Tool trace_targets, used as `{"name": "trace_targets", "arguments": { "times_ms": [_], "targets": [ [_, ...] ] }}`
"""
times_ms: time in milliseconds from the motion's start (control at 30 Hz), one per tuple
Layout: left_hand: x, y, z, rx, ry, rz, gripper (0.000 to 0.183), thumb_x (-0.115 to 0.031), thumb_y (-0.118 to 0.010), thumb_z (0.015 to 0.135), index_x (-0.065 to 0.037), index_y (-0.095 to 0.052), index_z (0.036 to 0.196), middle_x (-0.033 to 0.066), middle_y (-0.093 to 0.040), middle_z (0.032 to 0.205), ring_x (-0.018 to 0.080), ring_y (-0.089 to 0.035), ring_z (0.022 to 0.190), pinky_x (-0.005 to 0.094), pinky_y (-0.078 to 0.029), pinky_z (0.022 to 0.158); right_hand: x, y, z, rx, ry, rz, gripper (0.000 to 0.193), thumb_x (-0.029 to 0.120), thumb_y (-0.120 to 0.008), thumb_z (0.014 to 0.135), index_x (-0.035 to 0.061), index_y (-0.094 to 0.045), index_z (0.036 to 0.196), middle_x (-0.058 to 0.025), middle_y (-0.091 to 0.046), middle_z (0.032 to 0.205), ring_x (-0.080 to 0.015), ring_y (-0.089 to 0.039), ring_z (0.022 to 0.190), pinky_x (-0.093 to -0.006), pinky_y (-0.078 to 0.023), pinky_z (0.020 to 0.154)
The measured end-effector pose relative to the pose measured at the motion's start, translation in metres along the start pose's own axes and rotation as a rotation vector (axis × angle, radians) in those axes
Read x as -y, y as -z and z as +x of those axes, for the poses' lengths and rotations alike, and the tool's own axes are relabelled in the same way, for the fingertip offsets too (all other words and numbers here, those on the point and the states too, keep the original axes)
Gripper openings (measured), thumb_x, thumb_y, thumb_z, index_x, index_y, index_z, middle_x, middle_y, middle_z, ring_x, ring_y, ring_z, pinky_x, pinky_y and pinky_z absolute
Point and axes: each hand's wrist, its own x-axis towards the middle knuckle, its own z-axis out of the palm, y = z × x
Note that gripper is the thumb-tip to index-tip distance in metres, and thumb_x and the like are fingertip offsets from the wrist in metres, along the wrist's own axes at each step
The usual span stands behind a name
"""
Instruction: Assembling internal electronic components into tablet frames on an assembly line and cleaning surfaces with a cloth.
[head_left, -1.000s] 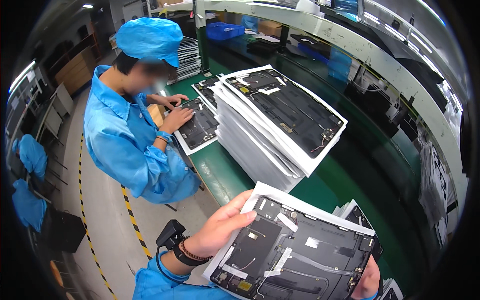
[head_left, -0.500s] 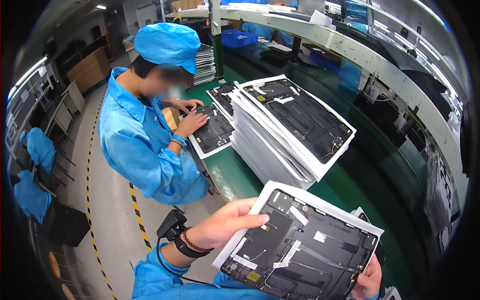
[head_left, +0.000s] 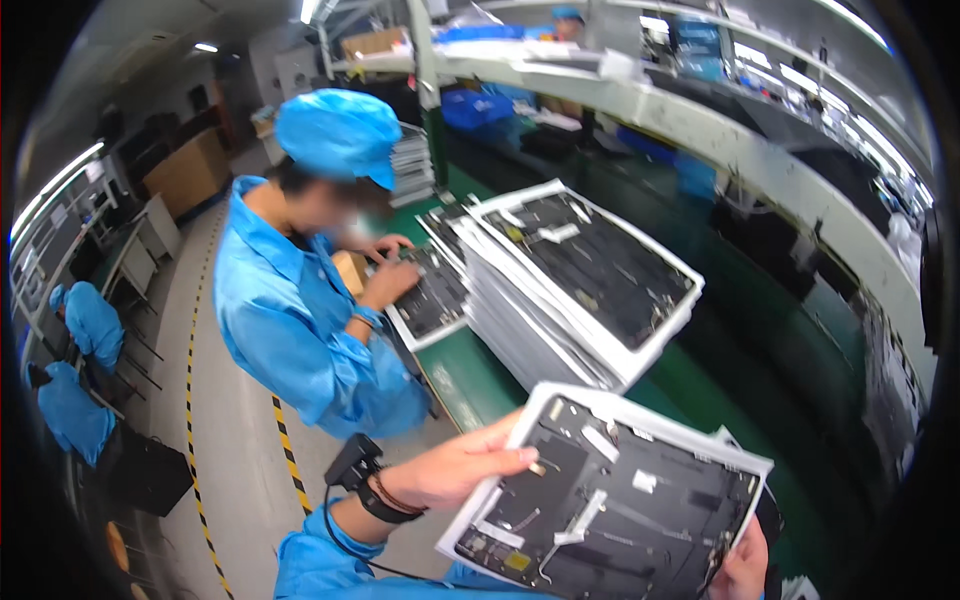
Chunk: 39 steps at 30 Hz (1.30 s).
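Between my two hands I hold a black tablet back housing (head_left: 640, 510) with thin cables, white tape strips and a yellow square, lying on a white sheet (head_left: 455, 535). My left hand (head_left: 475, 465) grips the left edge, its thumb on top and the other fingers hidden underneath. At the lower right edge my right hand (head_left: 742, 560) pinches the housing and sheet, thumb in view. Beyond it rises a tall stack of white sheets (head_left: 530, 330) with a similar black housing (head_left: 590, 265) on top.
A co-worker in blue cap and smock (head_left: 300, 290) stands at the left, hands on another housing (head_left: 430, 295) on the green bench (head_left: 470, 375). A pale shelf rail (head_left: 690, 115) runs above the bench. A blue bin (head_left: 475, 108) sits at the back.
The whole view has shifted, so the bench, stack and co-worker appear lower. The housing stays in both my hands, sitting slightly lower in the picture.
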Motion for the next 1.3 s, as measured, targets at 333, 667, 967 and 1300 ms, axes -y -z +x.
{"name": "trace_targets", "arguments": {
  "times_ms": [333, 667, 967, 1300],
  "targets": [
    [0.000, 0.011, 0.011, 0.135, -0.132, -0.184, 0.060, -0.013, -0.050, 0.106, 0.000, -0.023, 0.158, 0.0105, -0.050, 0.146, 0.0151, -0.051, 0.129, 0.0321, -0.044, 0.106, -0.012, 0.016, 0.015, -0.044, 0.094, -0.142, 0.101, 0.018, -0.083, 0.083, -0.0088, -0.017, 0.155, -0.0197, -0.057, 0.139, -0.0205, -0.068, 0.111, -0.0289, -0.055, 0.091],
    [0.013, 0.009, 0.009, 0.037, -0.097, -0.103, 0.062, -0.014, -0.050, 0.105, 0.003, -0.022, 0.157, 0.0166, -0.049, 0.147, 0.0193, -0.055, 0.128, 0.0340, -0.047, 0.104, -0.012, 0.011, 0.011, -0.030, 0.092, -0.193, 0.096, 0.020, -0.080, 0.087, -0.0111, -0.019, 0.153, -0.0199, -0.060, 0.135, -0.0162, -0.069, 0.107, -0.0264, -0.054, 0.092],
    [0.018, 0.007, 0.007, 0.078, -0.074, -0.176, 0.060, -0.016, -0.048, 0.106, 0.003, -0.022, 0.157, 0.0175, -0.050, 0.146, 0.0196, -0.057, 0.126, 0.0338, -0.049, 0.103, -0.017, 0.007, 0.011, -0.013, 0.052, -0.155, 0.087, 0.019, -0.075, 0.090, -0.0137, -0.022, 0.151, -0.0224, -0.057, 0.138, -0.0224, -0.066, 0.117, -0.0339, -0.051, 0.102],
    [0.020, 0.004, 0.014, 0.079, -0.053, -0.200, 0.060, -0.015, -0.048, 0.106, 0.003, -0.022, 0.157, 0.0176, -0.051, 0.145, 0.0202, -0.058, 0.126, 0.0336, -0.050, 0.103, -0.016, 0.012, 0.011, -0.023, 0.043, -0.127, 0.085, 0.016, -0.074, 0.089, -0.0143, -0.024, 0.150, -0.0223, -0.058, 0.136, -0.0222, -0.066, 0.116, -0.0340, -0.052, 0.100]
  ]
}}
